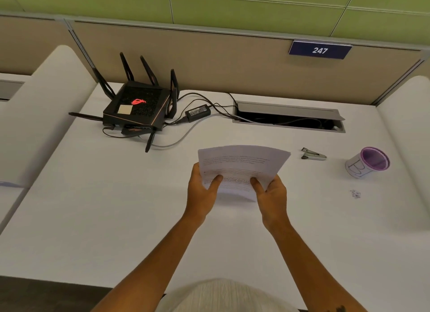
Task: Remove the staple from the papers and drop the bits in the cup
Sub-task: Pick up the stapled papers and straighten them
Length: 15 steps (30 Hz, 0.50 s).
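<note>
Papers [242, 169] pinched in left grip [202, 190] and right grip [271, 193] | cup [367, 162] upright, contents unclear

Single view, head-worn, wide-angle. Looks forward and steeply down from above the near edge of the white desk [116, 218]. Faces the far partition [209, 62], whose lines bow at the frame edges. Both forearms enter from the near edge, close to the lens. No second view, so no shared region.

Both hands [237, 195] holding papers [242, 165] above desk [116, 218], staple remover [313, 154], cup [366, 162] at right
</note>
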Motion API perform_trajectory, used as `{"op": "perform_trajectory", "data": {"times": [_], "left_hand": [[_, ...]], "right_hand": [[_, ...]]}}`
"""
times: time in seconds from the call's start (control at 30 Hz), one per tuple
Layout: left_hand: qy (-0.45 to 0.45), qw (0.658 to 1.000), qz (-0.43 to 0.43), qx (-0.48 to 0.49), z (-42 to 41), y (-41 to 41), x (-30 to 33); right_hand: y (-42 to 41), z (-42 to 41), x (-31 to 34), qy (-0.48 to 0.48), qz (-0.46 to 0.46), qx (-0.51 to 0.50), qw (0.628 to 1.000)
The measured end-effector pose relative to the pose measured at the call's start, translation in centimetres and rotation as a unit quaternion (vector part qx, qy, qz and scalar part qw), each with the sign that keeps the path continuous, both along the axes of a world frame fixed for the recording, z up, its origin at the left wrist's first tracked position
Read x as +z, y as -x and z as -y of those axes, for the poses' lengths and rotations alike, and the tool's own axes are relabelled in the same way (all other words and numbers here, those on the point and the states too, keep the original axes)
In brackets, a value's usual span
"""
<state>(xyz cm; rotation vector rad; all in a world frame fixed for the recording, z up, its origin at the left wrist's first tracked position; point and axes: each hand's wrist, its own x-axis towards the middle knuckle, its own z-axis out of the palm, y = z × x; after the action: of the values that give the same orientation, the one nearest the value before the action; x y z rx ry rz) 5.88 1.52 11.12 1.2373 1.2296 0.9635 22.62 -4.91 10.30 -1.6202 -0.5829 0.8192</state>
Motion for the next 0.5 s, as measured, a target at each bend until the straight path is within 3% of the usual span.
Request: {"op": "perform_trajectory", "data": {"times": [0.33, 0.5], "left_hand": [[0.024, 1.000, 0.002, 0.009, 0.6, 0.3, -1.3], [0.037, 0.999, -0.004, -0.011, 0.1, 1.3, -1.4]], "right_hand": [[0.0, 0.3, -0.9, 0.016, -0.004, 0.011, 1.000], [-1.5, 0.3, 0.0, 0.020, 0.008, 0.067, 0.998]]}}
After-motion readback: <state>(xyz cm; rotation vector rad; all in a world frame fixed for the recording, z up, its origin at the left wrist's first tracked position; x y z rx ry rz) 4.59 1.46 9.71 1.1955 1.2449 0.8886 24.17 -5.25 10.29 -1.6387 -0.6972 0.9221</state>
